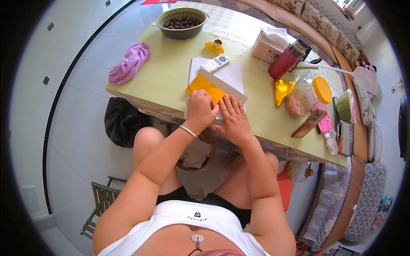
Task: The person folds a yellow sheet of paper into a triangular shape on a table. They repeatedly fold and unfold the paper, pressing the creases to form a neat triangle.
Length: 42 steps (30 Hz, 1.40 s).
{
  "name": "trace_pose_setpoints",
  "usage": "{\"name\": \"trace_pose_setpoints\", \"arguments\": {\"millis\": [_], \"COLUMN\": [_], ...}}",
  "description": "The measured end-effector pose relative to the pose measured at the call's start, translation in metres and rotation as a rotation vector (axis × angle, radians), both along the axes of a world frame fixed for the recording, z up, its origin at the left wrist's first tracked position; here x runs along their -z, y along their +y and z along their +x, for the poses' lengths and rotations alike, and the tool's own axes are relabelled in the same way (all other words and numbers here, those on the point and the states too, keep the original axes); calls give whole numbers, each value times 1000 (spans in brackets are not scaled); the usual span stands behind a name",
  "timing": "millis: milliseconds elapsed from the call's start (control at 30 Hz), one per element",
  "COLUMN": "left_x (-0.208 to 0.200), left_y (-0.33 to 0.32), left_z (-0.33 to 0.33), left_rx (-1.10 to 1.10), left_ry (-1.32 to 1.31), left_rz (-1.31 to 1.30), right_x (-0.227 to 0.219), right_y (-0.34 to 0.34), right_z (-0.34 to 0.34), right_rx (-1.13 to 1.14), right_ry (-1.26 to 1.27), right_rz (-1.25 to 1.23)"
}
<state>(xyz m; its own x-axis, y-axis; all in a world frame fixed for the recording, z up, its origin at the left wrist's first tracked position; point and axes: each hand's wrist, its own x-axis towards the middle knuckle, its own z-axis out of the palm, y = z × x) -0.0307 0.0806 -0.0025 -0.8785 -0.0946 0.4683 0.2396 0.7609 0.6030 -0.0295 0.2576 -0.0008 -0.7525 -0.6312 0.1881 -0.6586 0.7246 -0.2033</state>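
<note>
A folded piece of orange-yellow paper [206, 87] lies over a stack of white sheets [235, 73] at the table's near edge. A greyish strip [230, 88] runs along the folded paper's far right side. My left hand [201, 109], with a silver bangle at its wrist, is closed with curled fingers on the paper's near edge. Beside it, my right hand [234, 119] lies flat, its fingers stretched over the paper's right end. On the white sheets just beyond rests a white remote control [215, 63].
Left on the table are a purple cloth [130, 64] and a colander [192, 31] of dark round fruit. To the right stand a maroon thermos [285, 62], a tissue box [264, 50], a yellow-lidded jar [298, 104] and a leaning phone [308, 123]. A black bag [123, 121] hangs below.
</note>
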Motion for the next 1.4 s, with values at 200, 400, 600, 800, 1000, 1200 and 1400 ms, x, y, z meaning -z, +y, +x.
{"name": "trace_pose_setpoints", "arguments": {"millis": [200,400,600,800,1000,1200,1400], "left_x": [0,-7,-20,-30,-23,-21,-7], "left_y": [-11,-66,-85,-85,-87,-80,-66], "left_z": [-2,-5,9,28,26,18,5], "left_rx": [78,202,419,503,490,434,381], "left_ry": [22,100,43,96,158,108,133], "left_rz": [-39,-172,-187,-284,-240,-103,-5], "right_x": [-11,-18,-29,-23,-10,-19,-5], "right_y": [-1,-2,24,32,12,-24,-39], "right_z": [3,3,-10,-25,-19,-4,-5], "right_rx": [-2,-38,-151,-162,-106,154,149], "right_ry": [-74,-111,-242,-319,-279,-286,1], "right_rz": [24,-5,-142,-241,-534,-702,-630]}}
